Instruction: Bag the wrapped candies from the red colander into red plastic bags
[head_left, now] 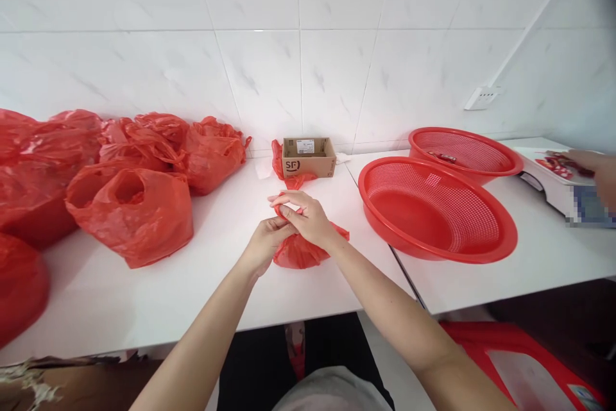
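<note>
A small red plastic bag (303,254) rests on the white table in front of me, its lower part bulging and its contents hidden. My left hand (269,238) pinches the gathered top of this bag. From the right, my right hand (305,215) closes over the same bunched plastic, and the two hands touch. Just behind them stands a small open cardboard box (308,167) with "SF" on its front. More red plastic (298,180) hangs out beside and in front of the box.
Several filled red bags (139,212) crowd the left side. Two red baskets, a near one (433,212) and a far one (462,151), stand right. Another person's hand (590,161) is at a white scale (551,190) holding red packets. A gap (407,276) splits the tables.
</note>
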`<action>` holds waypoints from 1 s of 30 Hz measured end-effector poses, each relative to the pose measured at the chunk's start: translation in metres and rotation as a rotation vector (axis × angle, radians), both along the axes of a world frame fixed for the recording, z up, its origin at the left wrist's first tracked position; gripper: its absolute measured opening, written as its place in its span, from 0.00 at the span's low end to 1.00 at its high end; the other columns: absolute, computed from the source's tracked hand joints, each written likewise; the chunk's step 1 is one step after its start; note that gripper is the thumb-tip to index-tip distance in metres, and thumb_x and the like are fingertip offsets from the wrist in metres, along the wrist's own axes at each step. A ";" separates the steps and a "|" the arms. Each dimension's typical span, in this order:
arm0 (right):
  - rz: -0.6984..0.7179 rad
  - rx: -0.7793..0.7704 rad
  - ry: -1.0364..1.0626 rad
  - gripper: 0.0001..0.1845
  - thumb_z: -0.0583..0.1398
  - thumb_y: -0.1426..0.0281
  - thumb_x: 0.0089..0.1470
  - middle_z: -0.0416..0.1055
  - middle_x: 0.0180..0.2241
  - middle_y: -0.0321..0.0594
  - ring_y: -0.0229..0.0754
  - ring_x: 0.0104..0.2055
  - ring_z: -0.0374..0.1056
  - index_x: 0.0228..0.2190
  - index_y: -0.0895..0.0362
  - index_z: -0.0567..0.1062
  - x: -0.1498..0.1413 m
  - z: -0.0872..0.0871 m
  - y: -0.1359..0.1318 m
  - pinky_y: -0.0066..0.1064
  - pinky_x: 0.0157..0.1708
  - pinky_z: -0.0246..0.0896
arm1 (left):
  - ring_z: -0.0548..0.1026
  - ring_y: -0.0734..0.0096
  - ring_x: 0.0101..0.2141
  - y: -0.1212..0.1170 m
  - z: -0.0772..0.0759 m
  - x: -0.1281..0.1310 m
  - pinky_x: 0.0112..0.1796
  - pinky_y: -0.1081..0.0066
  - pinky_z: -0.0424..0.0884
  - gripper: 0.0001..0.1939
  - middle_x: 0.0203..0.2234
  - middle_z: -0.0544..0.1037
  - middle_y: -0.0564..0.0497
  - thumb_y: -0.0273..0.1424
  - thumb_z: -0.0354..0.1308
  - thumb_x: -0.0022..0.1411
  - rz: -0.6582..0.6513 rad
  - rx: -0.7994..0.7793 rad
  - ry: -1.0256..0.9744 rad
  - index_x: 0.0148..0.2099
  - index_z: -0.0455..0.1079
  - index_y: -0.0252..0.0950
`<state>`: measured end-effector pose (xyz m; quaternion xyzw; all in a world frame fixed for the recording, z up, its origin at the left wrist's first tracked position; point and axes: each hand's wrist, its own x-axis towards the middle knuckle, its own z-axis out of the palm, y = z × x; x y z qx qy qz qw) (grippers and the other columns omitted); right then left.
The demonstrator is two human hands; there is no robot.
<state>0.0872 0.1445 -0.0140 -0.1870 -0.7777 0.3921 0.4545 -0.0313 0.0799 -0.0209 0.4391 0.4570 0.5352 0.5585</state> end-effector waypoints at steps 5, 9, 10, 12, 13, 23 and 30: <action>0.025 -0.164 -0.183 0.23 0.50 0.58 0.65 0.73 0.32 0.35 0.41 0.39 0.70 0.59 0.48 0.64 0.008 -0.001 0.010 0.37 0.45 0.63 | 0.69 0.74 0.25 -0.001 -0.001 -0.002 0.32 0.71 0.66 0.16 0.20 0.72 0.55 0.38 0.67 0.53 0.090 0.019 0.010 0.22 0.67 0.35; -0.127 -0.121 -0.332 0.19 0.50 0.61 0.66 0.67 0.22 0.30 0.41 0.29 0.66 0.55 0.51 0.64 0.009 0.001 0.012 0.35 0.38 0.60 | 0.65 0.76 0.24 -0.003 -0.003 -0.001 0.30 0.73 0.62 0.17 0.18 0.67 0.57 0.35 0.63 0.56 0.145 0.052 0.047 0.21 0.62 0.36; -0.169 -0.087 -0.351 0.17 0.51 0.63 0.65 0.66 0.21 0.29 0.41 0.28 0.65 0.53 0.52 0.65 0.009 0.005 0.011 0.35 0.37 0.59 | 0.65 0.76 0.24 -0.003 -0.003 -0.001 0.30 0.73 0.62 0.16 0.19 0.67 0.57 0.34 0.63 0.56 0.150 0.054 0.063 0.22 0.62 0.36; -0.258 -0.008 -0.380 0.14 0.53 0.66 0.63 0.64 0.19 0.27 0.40 0.24 0.63 0.50 0.52 0.66 0.009 0.016 0.005 0.33 0.33 0.57 | 0.67 0.75 0.25 -0.005 -0.001 0.002 0.32 0.73 0.63 0.12 0.20 0.69 0.57 0.31 0.62 0.56 0.160 0.061 0.091 0.23 0.64 0.36; -0.293 0.024 -0.386 0.12 0.53 0.67 0.63 0.64 0.19 0.27 0.40 0.24 0.62 0.48 0.52 0.67 0.009 0.022 0.000 0.33 0.33 0.56 | 0.68 0.74 0.26 -0.006 0.000 0.003 0.33 0.72 0.65 0.10 0.20 0.70 0.57 0.30 0.61 0.56 0.167 0.068 0.101 0.25 0.65 0.36; -0.265 -0.293 -0.055 0.05 0.53 0.64 0.62 0.60 0.20 0.27 0.38 0.22 0.60 0.39 0.50 0.63 0.025 0.003 -0.043 0.30 0.27 0.55 | 0.78 0.55 0.45 -0.019 0.013 -0.009 0.50 0.57 0.70 0.13 0.40 0.82 0.45 0.39 0.64 0.56 0.112 0.106 0.279 0.41 0.79 0.38; -0.327 -0.048 -0.187 0.11 0.56 0.72 0.56 0.72 0.36 0.38 0.43 0.38 0.68 0.42 0.51 0.69 0.039 -0.012 -0.035 0.36 0.39 0.63 | 0.75 0.58 0.47 -0.017 -0.001 -0.019 0.52 0.59 0.67 0.06 0.40 0.79 0.47 0.35 0.65 0.56 0.119 0.228 0.521 0.36 0.77 0.40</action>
